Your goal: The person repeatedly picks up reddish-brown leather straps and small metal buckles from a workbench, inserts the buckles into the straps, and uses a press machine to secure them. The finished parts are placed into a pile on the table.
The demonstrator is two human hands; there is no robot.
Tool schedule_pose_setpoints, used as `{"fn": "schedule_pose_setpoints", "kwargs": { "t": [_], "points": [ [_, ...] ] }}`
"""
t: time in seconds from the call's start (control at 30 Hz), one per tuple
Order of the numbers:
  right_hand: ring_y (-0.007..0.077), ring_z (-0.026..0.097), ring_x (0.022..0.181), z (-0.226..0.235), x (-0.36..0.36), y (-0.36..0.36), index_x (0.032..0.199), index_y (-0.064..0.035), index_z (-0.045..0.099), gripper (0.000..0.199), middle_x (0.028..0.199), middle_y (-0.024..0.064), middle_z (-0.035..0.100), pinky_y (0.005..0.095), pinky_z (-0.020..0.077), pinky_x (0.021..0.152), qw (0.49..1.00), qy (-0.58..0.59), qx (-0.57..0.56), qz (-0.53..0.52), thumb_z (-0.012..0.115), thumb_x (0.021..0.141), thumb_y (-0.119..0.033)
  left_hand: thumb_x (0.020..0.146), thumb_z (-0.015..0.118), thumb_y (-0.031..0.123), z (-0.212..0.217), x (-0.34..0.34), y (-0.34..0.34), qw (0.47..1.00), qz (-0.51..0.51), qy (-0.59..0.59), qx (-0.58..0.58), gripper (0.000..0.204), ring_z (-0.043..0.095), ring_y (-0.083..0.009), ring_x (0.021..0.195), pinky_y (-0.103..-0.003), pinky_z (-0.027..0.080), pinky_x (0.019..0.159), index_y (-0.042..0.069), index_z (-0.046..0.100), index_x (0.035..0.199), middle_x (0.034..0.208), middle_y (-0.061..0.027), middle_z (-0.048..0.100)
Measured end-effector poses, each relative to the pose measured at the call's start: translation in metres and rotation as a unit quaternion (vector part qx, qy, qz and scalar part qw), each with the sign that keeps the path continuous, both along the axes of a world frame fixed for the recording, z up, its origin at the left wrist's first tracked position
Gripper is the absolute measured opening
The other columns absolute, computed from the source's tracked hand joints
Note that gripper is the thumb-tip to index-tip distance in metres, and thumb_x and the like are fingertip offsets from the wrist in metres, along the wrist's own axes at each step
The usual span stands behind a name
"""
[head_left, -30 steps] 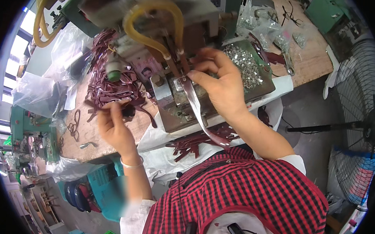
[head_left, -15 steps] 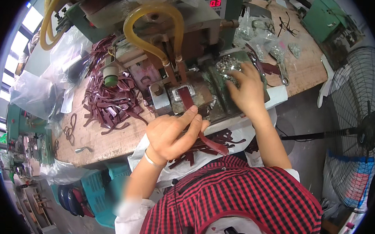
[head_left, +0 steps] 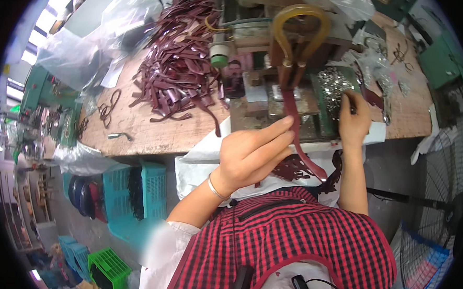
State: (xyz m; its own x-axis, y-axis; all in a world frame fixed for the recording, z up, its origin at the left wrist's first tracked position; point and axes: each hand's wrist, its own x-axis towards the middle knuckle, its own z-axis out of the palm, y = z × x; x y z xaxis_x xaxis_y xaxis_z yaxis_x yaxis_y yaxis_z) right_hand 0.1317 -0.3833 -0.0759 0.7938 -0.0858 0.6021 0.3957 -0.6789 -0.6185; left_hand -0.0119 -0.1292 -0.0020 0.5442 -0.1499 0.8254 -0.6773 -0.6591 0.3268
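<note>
1. One dark red strip (head_left: pixel 292 107) runs from the metal block beneath the press (head_left: pixel 292 77) toward the person's lap, its free end curving right; its upper end lies under the press's two prongs; whether they touch it is unclear.
2. The left hand (head_left: pixel 249 158) has its fingertips against the strip's middle; its thumb is hidden, so I cannot tell whether that grip is closed.
3. The right hand (head_left: pixel 355 122) has curled fingers at a green tray (head_left: pixel 326 118) of shiny metal pieces (head_left: pixel 333 82); I cannot tell whether its grip has a piece.
4. Progress: this strip looks partway through, being in place at the press; no fastened piece can be made out on it.
5. Remaining: a large pile of similar strips (head_left: pixel 178 71) covers part of the wooden counter (head_left: pixel 161 138); a smaller heap (head_left: pixel 293 168) lies near the lap; which are finished cannot be told.
</note>
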Motion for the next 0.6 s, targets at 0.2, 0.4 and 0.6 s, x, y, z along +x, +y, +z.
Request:
{"fn": "schedule_pose_setpoints", "kwargs": {
  "t": [0.2,0.4,0.6],
  "points": [
    [0.0172,0.07,0.09,0.007,-0.008,-0.01,0.108,-0.0014,0.072,0.015,0.098,0.0092,0.075,0.0297,0.0525,0.082,0.994,0.06,0.094,0.014,0.069,0.095,-0.009,0.082,0.072,-0.004,-0.051,-0.006,0.104,0.952,0.264,0.152,-0.027,0.028,0.066,-0.0351,0.115,-0.042,0.054,0.097,0.004,0.074,0.109,0.128,-0.0146,0.07],
    [0.012,0.068,0.089,0.019,0.003,0.035,0.111,0.0001,0.074,0.017,0.099,0.0076,0.076,0.0263,0.0522,0.083,0.981,0.073,0.157,0.085,0.069,0.095,-0.006,0.079,0.073,0.007,-0.085,0.029,0.146,0.931,0.237,0.193,0.199,0.03,0.052,-0.0407,0.128,-0.051,0.041,0.111,0.016,0.077,0.108,0.148,-0.0101,0.057],
    [0.0132,0.068,0.096,0.012,-0.011,0.003,0.111,0.0012,0.071,0.016,0.105,0.0069,0.074,0.0273,0.0515,0.09,0.976,0.093,0.19,0.05,0.067,0.097,-0.006,0.091,0.07,0.012,-0.011,-0.001,0.18,0.868,0.471,0.143,0.067,0.012,0.07,-0.0256,0.081,-0.04,0.053,0.07,0.012,0.077,0.101,0.092,-0.0073,0.076]
  ]
}}
